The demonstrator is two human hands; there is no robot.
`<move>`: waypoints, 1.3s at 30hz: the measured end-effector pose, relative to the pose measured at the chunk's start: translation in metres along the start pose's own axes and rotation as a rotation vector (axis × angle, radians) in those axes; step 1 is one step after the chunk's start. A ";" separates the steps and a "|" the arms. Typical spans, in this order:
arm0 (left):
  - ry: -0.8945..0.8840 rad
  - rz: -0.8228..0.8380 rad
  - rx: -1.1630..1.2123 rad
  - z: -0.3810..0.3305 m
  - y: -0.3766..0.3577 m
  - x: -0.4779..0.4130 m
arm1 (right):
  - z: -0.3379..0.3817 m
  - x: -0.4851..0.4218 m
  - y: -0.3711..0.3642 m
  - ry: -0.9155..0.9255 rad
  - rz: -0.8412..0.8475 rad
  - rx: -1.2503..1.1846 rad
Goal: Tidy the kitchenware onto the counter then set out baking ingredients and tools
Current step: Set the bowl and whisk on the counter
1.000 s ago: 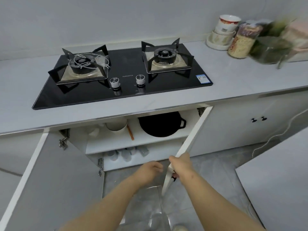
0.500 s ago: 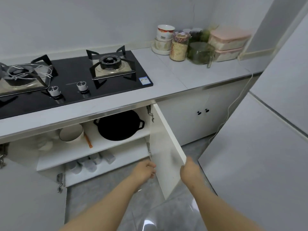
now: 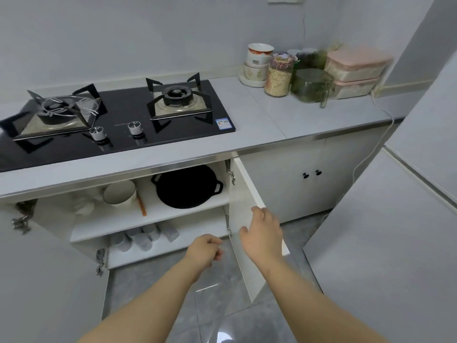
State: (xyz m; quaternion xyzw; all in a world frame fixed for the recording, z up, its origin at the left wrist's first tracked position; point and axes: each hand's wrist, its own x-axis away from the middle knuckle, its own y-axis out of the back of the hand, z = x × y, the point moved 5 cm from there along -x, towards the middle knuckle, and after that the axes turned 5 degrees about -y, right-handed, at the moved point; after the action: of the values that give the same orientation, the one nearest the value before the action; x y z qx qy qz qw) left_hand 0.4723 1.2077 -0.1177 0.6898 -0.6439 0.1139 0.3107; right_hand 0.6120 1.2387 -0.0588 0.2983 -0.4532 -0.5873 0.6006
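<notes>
Head view: tidying seems barely begun, black pan (image 3: 188, 186) at 12 o'clock and bowl (image 3: 119, 193) at 11 on the shelf (image 3: 158, 215), not the bench (image 3: 284, 115); left hand (image 3: 204, 250) curled empty, right hand (image 3: 263, 235) spread.

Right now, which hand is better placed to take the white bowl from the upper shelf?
Probably the left hand: it hangs before the open cabinet, nearer the white bowl. The right hand is farther right, by the door.
</notes>
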 end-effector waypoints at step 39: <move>0.251 -0.545 0.580 0.178 0.327 -0.273 | 0.245 -0.159 -0.364 0.017 0.627 -0.039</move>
State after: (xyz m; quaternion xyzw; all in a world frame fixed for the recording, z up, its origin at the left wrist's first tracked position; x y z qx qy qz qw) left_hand 0.0760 1.3358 -0.3165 0.8747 -0.3363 0.2873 0.1983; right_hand 0.2508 1.3880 -0.3131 0.1371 -0.5067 -0.3796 0.7619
